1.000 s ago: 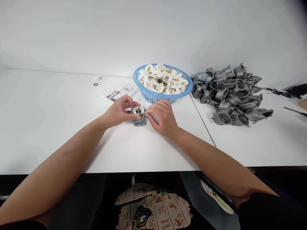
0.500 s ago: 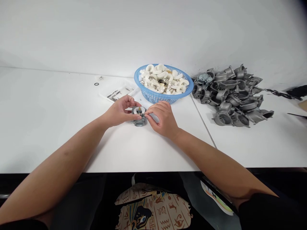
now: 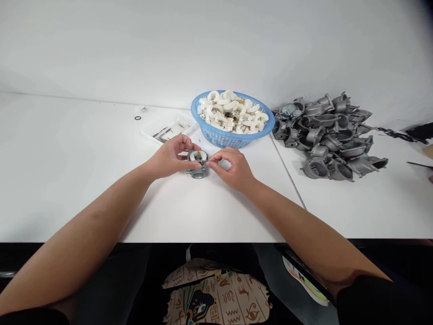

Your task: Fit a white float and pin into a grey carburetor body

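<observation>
A grey metal carburetor body (image 3: 198, 173) rests on the white table with its open float chamber facing up. Inside sits a white C-shaped float (image 3: 194, 155) around a brass piece. My left hand (image 3: 172, 156) grips the carburetor body from the left, thumb on the near side and fingers behind. At the body's right edge, my right hand (image 3: 233, 168) has its thumb and forefinger pinched together. Whatever is between those fingertips is too small to make out; it may be a thin pin.
Behind the hands stands a blue plastic basket (image 3: 227, 141) heaped with white floats (image 3: 231, 106). A clear bag (image 3: 171, 132) of small metal parts lies back left, near a black O-ring (image 3: 137, 118). Grey carburetor castings (image 3: 333, 137) are piled at right, past a table seam (image 3: 287, 172).
The right hand's fingers have flattened and curled slightly at the carburetor's right edge. The left hand keeps its hold. The whole view has shifted a little.
</observation>
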Demonstrator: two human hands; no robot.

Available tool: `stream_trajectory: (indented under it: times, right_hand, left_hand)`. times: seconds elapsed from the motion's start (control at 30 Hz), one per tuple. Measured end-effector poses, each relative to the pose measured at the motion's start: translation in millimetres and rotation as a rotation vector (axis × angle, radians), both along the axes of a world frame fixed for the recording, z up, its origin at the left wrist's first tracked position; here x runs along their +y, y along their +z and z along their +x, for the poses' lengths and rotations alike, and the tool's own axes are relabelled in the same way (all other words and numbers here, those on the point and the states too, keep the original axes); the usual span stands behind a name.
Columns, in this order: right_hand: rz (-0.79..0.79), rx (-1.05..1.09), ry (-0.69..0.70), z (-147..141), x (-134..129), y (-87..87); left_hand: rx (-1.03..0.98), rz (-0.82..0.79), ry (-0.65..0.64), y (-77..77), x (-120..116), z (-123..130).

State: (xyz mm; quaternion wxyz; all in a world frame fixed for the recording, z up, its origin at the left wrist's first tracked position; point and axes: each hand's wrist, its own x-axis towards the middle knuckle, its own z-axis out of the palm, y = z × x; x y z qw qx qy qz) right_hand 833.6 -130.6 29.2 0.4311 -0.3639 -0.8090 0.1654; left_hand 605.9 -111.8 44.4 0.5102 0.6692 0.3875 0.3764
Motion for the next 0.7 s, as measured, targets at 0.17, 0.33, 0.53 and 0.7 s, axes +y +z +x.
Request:
stream_trajectory:
  times: [0.17,0.33,0.53,0.7]
  right_hand:
    - [0.104,-0.096,-0.008,0.3,-0.6,1.5]
    - [0.348,-0.243,-0.069,0.5,-2.7,6.1]
    - [0.36,-0.276,-0.092,-1.0,-2.0,7.4]
    - [0.388,-0.279,-0.074,-2.4,-0.2,7.2]
  left_hand:
    - [-0.01,-0.012,0.007,0.5,-0.3,-0.4]
    - [0.013,-0.022,-0.005,1.7,-1.1,-0.8]
    - [0.008,-0.009,-0.007,-0.2,0.3,-0.7]
    - [0.0,-0.008,-0.01,0.0,0.7,-0.8]
